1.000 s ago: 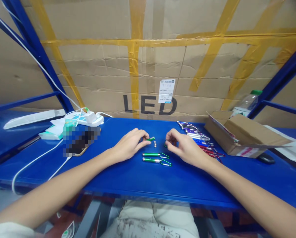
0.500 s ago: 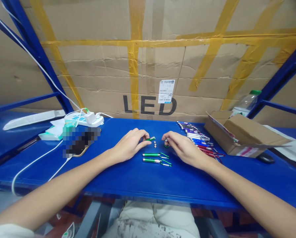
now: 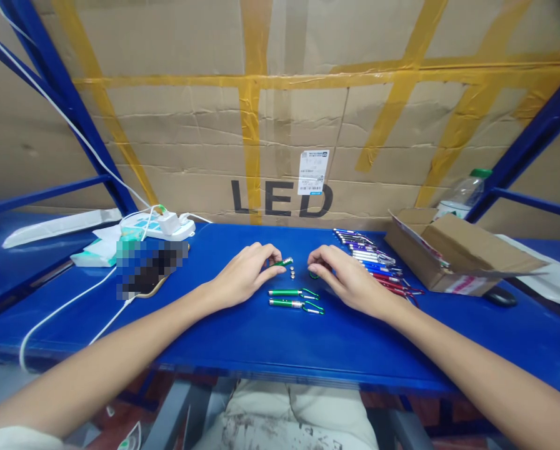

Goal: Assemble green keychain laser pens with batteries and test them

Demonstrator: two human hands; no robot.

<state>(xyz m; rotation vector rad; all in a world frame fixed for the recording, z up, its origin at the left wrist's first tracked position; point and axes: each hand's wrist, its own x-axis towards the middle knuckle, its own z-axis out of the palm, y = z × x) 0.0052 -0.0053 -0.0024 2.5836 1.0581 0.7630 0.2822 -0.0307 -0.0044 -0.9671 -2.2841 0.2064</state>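
On the blue table (image 3: 280, 340) my left hand (image 3: 247, 272) pinches a small green flashlight body (image 3: 282, 263) by its end. Just right of it lie small silver button cells (image 3: 293, 271). My right hand (image 3: 343, 275) rests fingers-down on the table, curled over a green cap piece (image 3: 314, 274) that is mostly hidden under the fingers. In front of both hands two whole green keychain flashlights (image 3: 293, 292) (image 3: 295, 304) lie side by side with clips to the right.
A row of several purple, silver, blue and red keychain flashlights (image 3: 374, 259) lies right of my right hand. An open cardboard box (image 3: 453, 256) and a plastic bottle (image 3: 462, 194) stand farther right. A white power strip (image 3: 160, 225), cable and tissue pack (image 3: 99, 250) sit at the left.
My right hand has slid left and lowered its fingers over the green cap piece. The left hand has kept its hold on the flashlight body.
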